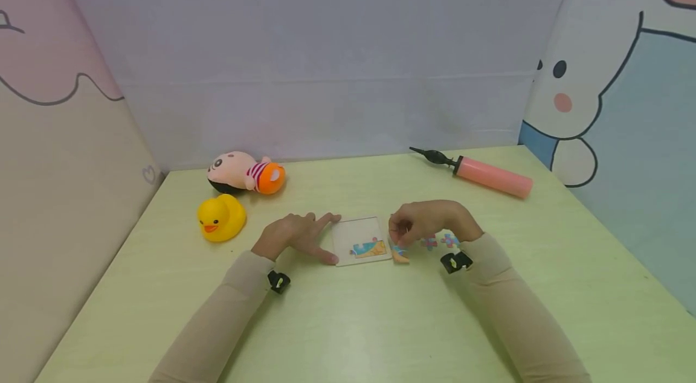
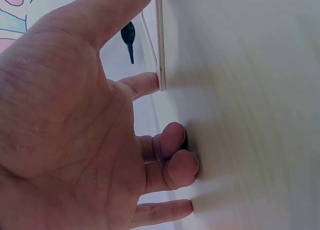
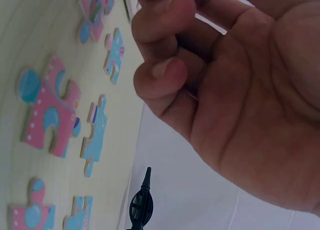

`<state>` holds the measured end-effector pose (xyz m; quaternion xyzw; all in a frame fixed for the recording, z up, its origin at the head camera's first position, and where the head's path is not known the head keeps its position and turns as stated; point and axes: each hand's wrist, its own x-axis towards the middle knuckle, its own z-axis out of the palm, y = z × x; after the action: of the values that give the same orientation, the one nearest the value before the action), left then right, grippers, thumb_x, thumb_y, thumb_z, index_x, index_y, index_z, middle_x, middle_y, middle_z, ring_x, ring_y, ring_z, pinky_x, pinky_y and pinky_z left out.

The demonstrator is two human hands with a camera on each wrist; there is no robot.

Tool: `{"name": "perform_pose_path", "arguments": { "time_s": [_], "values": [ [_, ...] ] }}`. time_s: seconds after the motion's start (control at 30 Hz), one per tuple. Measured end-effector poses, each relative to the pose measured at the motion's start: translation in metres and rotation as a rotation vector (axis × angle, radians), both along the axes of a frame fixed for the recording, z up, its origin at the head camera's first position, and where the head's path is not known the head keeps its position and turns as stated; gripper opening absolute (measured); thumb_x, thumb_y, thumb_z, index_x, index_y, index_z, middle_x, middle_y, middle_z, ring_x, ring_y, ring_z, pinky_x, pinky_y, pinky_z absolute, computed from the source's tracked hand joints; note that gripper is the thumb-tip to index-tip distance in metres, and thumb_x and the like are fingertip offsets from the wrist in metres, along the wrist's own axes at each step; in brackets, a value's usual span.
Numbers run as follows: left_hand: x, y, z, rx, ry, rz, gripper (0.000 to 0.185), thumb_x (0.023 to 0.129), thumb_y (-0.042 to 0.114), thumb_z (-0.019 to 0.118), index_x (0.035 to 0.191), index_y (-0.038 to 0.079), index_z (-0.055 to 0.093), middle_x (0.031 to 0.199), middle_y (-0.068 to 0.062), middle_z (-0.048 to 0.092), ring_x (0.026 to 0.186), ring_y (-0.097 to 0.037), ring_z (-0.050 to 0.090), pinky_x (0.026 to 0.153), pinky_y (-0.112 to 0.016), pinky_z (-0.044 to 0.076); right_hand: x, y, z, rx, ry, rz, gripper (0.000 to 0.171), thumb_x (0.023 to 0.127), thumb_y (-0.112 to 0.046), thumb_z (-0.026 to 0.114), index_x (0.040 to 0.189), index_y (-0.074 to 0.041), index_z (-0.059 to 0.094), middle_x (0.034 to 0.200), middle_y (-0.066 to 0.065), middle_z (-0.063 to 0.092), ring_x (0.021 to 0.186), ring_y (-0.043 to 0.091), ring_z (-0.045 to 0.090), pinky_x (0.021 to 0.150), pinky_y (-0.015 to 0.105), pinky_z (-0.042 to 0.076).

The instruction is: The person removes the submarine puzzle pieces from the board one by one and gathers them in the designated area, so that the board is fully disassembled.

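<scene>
Your left hand [image 1: 296, 237] flat-fingered steadies the puzzle tray [image 1: 361, 239], barely filled, while your right hand [image 1: 421, 223] beside it pinches a piece, more loose pieces [image 3: 47, 109] waiting.

Count on the table [image 1: 348, 322]:
- One puzzle board [image 1: 361, 240], part filled, near centre.
- Loose puzzle pieces [image 3: 47, 112]: seven in the right wrist view; the head view shows only three by the board's 3 o'clock side.
- One yellow rubber duck [image 1: 220, 217], 10 o'clock.
- One plush doll [image 1: 246, 172], 11 o'clock.
- One pink hand pump [image 1: 478, 173], 2 o'clock.
- Two hands: left hand [image 1: 296, 237], right hand [image 1: 426, 223].
</scene>
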<state>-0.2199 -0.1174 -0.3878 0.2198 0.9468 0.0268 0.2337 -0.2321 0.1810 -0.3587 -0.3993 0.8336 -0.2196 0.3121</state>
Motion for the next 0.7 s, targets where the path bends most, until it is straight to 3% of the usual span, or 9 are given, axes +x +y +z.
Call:
{"name": "perform_pose_path", "arguments": {
  "time_s": [0.47, 0.7],
  "values": [
    [-0.0019, 0.0017, -0.0032, 0.004, -0.014, 0.012, 0.098, 0.079, 0.070, 0.069, 0.158, 0.033, 0.023, 0.134, -0.018, 0.050, 0.094, -0.033, 0.056, 0.086, -0.050, 0.048, -0.0034, 0.0035, -0.0079, 0.032, -0.146, -0.019, 0.006, 0.089, 0.001, 0.069, 0.090, -0.002, 0.064, 0.076, -0.003, 0.056, 0.060, 0.006, 0.046, 0.056, 0.020, 0.039],
    [-0.0018, 0.0019, -0.0025, -0.001, -0.005, 0.003, 0.098, 0.080, 0.071, 0.069, 0.158, 0.033, 0.023, 0.133, -0.019, 0.051, 0.093, -0.032, 0.057, 0.088, -0.050, 0.048, -0.0049, 0.0032, -0.0089, 0.033, -0.086, -0.056, 0.006, 0.091, -0.002, 0.069, 0.091, -0.006, 0.065, 0.078, -0.003, 0.058, 0.058, 0.009, 0.048, 0.054, 0.022, 0.040]
  ]
}}
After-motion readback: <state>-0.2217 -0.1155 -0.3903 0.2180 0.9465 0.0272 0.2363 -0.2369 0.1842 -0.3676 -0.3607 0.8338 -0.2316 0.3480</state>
